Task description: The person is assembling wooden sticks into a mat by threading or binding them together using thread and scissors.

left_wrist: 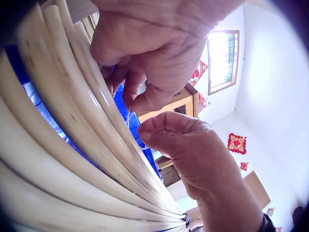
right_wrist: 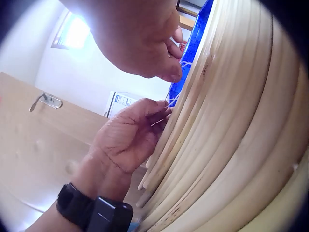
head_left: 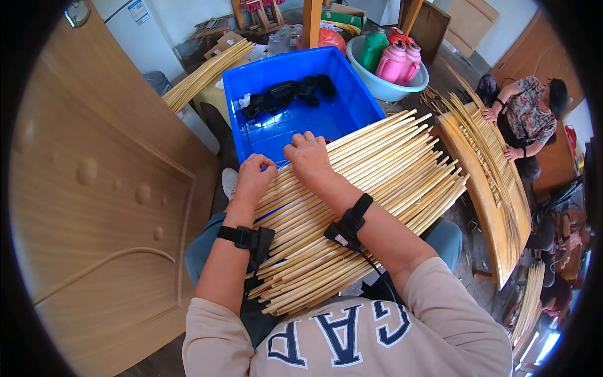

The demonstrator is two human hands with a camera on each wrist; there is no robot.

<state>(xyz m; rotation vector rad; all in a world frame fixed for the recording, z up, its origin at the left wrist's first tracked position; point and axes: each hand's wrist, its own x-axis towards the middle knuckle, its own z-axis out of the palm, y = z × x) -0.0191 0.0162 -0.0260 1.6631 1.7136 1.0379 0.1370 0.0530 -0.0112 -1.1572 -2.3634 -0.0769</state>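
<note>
A mat of pale peeled sticks (head_left: 370,182), laid side by side, rests across the person's lap. At its far edge, my left hand (head_left: 254,179) pinches a thin white string (right_wrist: 173,100) between thumb and forefinger. My right hand (head_left: 309,160) is just right of it at the same edge, thumb and fingertips together on the string, which passes around the outermost stick. In the left wrist view, the right hand (left_wrist: 188,154) faces the left hand (left_wrist: 154,53) across a short gap. The right hand's other fingers are curled, partly hidden behind its palm.
Beyond the mat stands a blue plastic bin (head_left: 295,129) holding black items. A basin (head_left: 380,88) with thermos flasks sits behind it. The wooden door (head_left: 107,207) is close on the left. Another person (head_left: 531,113) works on sticks over a wooden board (head_left: 496,251) at right.
</note>
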